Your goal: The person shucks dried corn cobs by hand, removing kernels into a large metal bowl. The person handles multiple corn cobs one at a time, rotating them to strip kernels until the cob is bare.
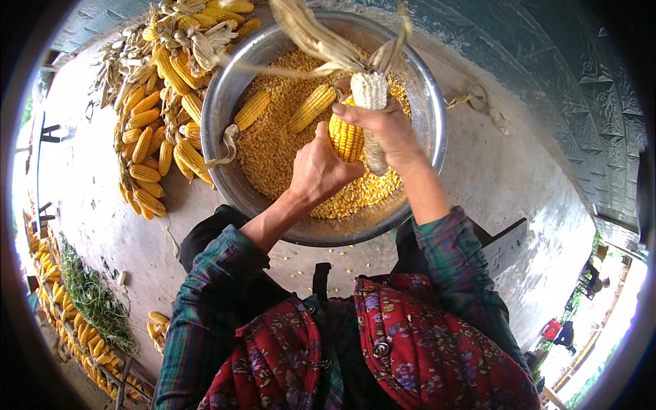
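Observation:
My left hand (324, 166) grips a yellow ear of corn (346, 136) above a wide metal basin (220, 169). The ear still bears rows of kernels. My right hand (392, 130) is closed around a stripped white corncob (370, 91), and its thumb lies over the ear's upper end. A greyish stripped cob end (376, 154) shows below that palm; whether it belongs to the same cob cannot be told. Dry husks (328, 38) trail from the top, partly blurred. Loose kernels (271, 159) fill the basin's bottom, with two unheld ears (312, 107) on them.
Left of the basin lies a heap of husked corn ears (146, 146) with dry husks. A dry husk strip (482, 105) is on the concrete floor (492, 169) at right. Several kernels are scattered before the basin. Cut greenery (95, 297) and more corn (84, 333) lie far left.

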{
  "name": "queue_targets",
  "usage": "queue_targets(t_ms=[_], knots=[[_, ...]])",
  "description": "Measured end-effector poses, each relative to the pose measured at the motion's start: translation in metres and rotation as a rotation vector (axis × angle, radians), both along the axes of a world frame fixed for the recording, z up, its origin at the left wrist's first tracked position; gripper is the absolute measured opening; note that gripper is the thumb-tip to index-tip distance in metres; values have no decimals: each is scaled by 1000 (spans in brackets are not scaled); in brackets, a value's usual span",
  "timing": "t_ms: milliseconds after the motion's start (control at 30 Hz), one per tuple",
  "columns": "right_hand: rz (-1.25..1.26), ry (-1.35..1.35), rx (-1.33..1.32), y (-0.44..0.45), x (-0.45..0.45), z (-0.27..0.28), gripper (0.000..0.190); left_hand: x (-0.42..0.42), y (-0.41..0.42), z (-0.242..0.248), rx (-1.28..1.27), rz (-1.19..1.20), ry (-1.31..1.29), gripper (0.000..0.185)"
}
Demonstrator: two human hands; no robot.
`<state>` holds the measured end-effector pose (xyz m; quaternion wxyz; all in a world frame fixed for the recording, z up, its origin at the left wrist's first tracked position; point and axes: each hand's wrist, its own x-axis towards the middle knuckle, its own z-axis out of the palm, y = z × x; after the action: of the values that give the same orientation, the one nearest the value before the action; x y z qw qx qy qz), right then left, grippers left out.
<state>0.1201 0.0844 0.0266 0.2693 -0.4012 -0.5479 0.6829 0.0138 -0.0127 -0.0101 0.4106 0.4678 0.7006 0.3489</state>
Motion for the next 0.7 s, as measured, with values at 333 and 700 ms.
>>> queue_targets(t_ms=[333,700], knots=[[-144,-116,239,21,19,-18,44,4,5,10,-195,4,-1042,35],[-147,-163,59,14,9,-18,41,13,10,-3,-52,-71,248,63]])
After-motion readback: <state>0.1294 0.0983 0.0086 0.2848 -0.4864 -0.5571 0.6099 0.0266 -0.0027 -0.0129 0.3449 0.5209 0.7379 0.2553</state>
